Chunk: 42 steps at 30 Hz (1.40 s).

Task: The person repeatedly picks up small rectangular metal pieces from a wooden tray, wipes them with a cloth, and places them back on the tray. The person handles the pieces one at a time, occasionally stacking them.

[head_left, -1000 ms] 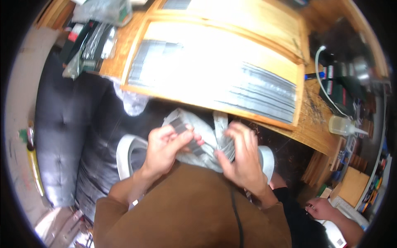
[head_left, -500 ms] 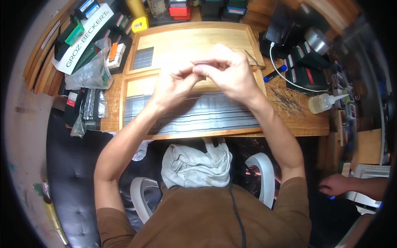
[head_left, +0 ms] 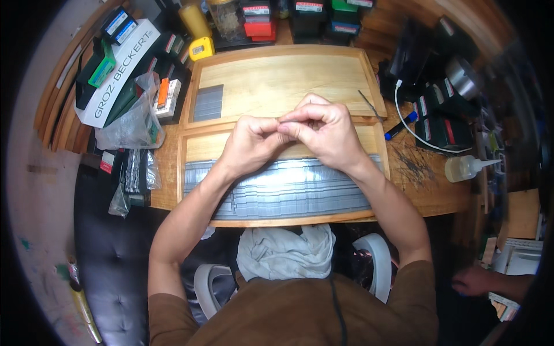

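Note:
Fingertip to fingertip, my left hand (head_left: 249, 145) and my right hand (head_left: 328, 134) meet above the nearer shallow wooden tray (head_left: 300, 221). Both are closed in a pinch. Whatever lies between the fingers is hidden or too small to name. Below them, tightly packed rows of thin grey metal pieces (head_left: 283, 193) fill the front part of that tray. Behind it is a second wooden tray (head_left: 277, 50), with a small block of the same grey pieces (head_left: 209, 102) at its left side. A thin dark strip (head_left: 367, 104) lies across its right edge.
A plastic bag (head_left: 124, 130) and stacked boxes crowd the left. On the right are a blue marker (head_left: 401, 126), a white cable (head_left: 424, 138), loose dark needle-like pieces (head_left: 412, 161) and a squeeze bottle (head_left: 461, 168). Another person's hand (head_left: 473, 281) shows at lower right.
The view has shifted, so the table sits lower in the picture. My hands stay pinched together; a dark sliver seen between the fingers before is no longer visible.

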Each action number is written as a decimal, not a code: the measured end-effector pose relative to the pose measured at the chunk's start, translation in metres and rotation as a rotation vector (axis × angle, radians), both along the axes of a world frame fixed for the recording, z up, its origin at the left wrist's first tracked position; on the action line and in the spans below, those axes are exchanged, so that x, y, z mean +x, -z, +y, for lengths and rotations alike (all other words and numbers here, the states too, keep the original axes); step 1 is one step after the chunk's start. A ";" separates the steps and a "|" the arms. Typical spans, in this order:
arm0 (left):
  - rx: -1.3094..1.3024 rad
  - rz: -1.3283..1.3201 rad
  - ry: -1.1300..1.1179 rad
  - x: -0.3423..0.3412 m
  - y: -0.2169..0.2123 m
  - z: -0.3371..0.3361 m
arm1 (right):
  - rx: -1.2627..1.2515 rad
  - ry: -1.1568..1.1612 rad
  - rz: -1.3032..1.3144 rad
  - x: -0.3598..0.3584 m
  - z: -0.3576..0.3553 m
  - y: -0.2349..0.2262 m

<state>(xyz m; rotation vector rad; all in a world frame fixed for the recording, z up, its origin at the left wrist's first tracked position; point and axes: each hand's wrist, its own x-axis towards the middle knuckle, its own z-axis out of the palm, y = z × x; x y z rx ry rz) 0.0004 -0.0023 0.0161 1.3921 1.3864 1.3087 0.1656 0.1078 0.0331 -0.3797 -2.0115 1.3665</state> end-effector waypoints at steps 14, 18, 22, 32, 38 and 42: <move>0.021 -0.052 0.022 0.004 -0.004 0.002 | -0.049 0.017 0.037 0.002 -0.002 0.002; -0.038 -0.020 0.011 0.003 -0.001 0.001 | -0.019 0.003 0.028 0.003 0.000 0.002; -0.013 -0.054 0.019 0.003 -0.001 0.001 | -0.015 -0.011 0.054 0.003 -0.002 0.002; -0.035 0.019 0.020 0.001 -0.006 0.000 | -0.006 -0.001 0.056 0.001 -0.001 0.005; -0.030 0.022 0.015 -0.002 0.005 0.002 | -0.033 0.007 0.120 -0.001 -0.001 0.009; -0.016 0.017 0.002 0.002 0.000 0.002 | -0.019 0.003 0.109 0.000 0.001 0.006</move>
